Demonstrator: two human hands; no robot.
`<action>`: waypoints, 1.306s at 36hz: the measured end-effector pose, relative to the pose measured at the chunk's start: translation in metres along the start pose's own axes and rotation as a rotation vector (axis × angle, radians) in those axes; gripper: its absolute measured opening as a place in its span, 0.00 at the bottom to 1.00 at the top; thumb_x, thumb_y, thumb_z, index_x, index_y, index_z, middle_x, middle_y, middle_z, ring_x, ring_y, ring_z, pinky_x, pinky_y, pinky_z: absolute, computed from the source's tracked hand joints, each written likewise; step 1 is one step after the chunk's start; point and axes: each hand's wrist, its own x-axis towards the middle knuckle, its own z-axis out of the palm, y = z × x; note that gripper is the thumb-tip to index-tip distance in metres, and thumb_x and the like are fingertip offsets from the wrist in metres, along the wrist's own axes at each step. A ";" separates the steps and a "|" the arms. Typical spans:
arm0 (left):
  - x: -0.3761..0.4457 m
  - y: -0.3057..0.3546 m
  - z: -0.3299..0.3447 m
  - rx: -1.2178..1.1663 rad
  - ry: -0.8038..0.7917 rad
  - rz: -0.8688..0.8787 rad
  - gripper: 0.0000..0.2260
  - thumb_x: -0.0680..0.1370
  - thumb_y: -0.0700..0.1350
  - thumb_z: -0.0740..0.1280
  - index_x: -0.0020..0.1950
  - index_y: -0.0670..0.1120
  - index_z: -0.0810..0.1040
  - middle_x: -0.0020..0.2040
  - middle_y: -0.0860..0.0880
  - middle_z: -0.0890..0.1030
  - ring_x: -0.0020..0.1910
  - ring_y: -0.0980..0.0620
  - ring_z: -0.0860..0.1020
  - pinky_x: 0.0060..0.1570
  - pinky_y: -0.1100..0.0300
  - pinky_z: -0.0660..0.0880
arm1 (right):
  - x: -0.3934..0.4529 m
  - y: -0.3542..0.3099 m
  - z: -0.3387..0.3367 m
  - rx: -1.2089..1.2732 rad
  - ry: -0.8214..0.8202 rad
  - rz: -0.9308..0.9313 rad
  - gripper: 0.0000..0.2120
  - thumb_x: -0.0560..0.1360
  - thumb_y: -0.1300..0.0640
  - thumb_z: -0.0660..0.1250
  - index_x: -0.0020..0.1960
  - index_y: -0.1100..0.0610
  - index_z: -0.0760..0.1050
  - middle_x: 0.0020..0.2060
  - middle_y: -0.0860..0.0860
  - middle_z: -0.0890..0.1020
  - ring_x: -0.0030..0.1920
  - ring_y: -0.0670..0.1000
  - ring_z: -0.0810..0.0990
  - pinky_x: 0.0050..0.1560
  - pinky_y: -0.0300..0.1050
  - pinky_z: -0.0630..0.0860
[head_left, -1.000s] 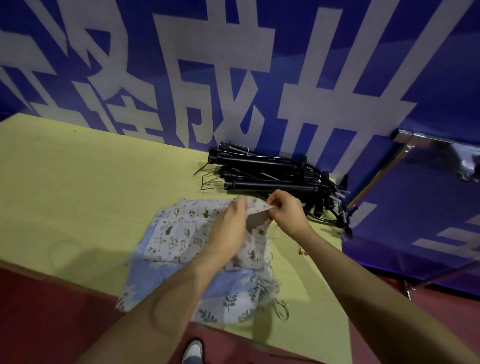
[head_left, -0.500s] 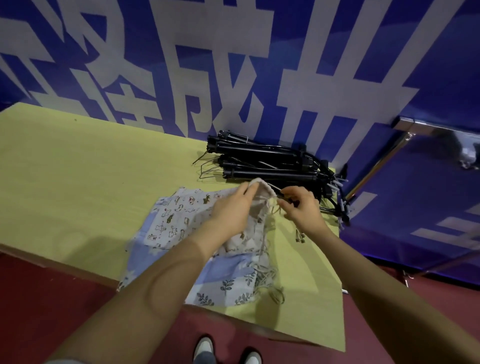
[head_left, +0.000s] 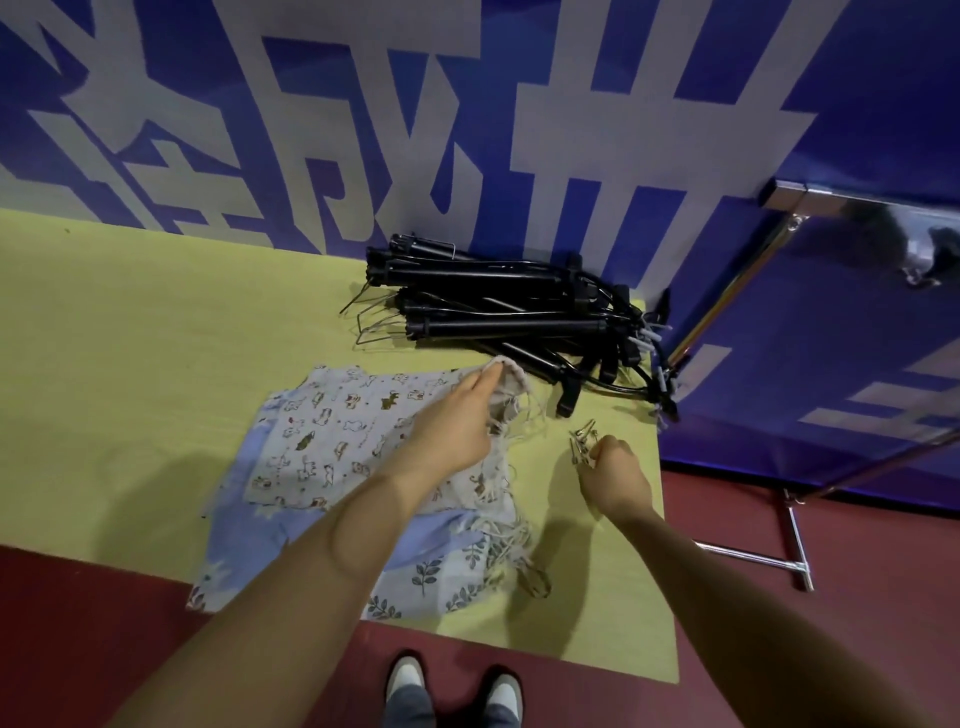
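1. Head view: the left hand (head_left: 457, 426) has its grip pinched on the far right corner of the animal-print cloth (head_left: 332, 441). This cloth lies on top of a stack of cloths near the front edge of the yellow surface (head_left: 130, 338). The corner is raised a little, and frayed threads hang from it.
2. The right hand (head_left: 618, 467) has its grip curled round a small bunch of metal clips (head_left: 582, 441). It is just right of the stack and apart from the cloth. The clips are too small to tell their type for certain.
3. The step in hand looks like fastening a clip to that raised corner. Hold the corner taut and clear of the blue cloth (head_left: 239, 545) and the leaf-print cloth (head_left: 431, 577) beneath. That way the clip takes only the layers meant.
4. Work one clip out to the fingertips before bringing it across. A whole bunch at the corner would likely fumble or drop.
5. Set the clip on sound weave, inside the frayed edge. A bite on loose threads alone would probably slip off.
6. The pile of black hangers (head_left: 498, 312) lies just behind the corner. Keep the hanging threads away from its wire hooks, where they could snag.
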 end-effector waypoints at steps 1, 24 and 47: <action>0.000 0.000 0.000 0.004 -0.004 -0.005 0.39 0.73 0.29 0.59 0.78 0.51 0.46 0.77 0.53 0.56 0.60 0.49 0.74 0.32 0.61 0.69 | 0.001 0.000 0.001 0.004 0.007 -0.007 0.13 0.77 0.57 0.63 0.58 0.63 0.71 0.55 0.60 0.75 0.54 0.61 0.75 0.50 0.51 0.74; 0.001 -0.017 -0.031 0.067 0.013 -0.103 0.38 0.75 0.35 0.61 0.78 0.51 0.44 0.76 0.50 0.57 0.57 0.47 0.74 0.37 0.55 0.72 | -0.020 -0.084 -0.032 0.391 0.101 -0.514 0.03 0.71 0.61 0.69 0.43 0.56 0.75 0.37 0.48 0.79 0.39 0.48 0.77 0.41 0.48 0.76; 0.033 -0.041 -0.082 0.020 0.138 -0.262 0.27 0.78 0.38 0.58 0.76 0.48 0.56 0.73 0.46 0.64 0.67 0.43 0.69 0.54 0.49 0.73 | 0.051 -0.173 -0.046 0.037 0.264 -0.518 0.13 0.77 0.58 0.61 0.61 0.58 0.72 0.57 0.54 0.75 0.58 0.56 0.70 0.58 0.49 0.65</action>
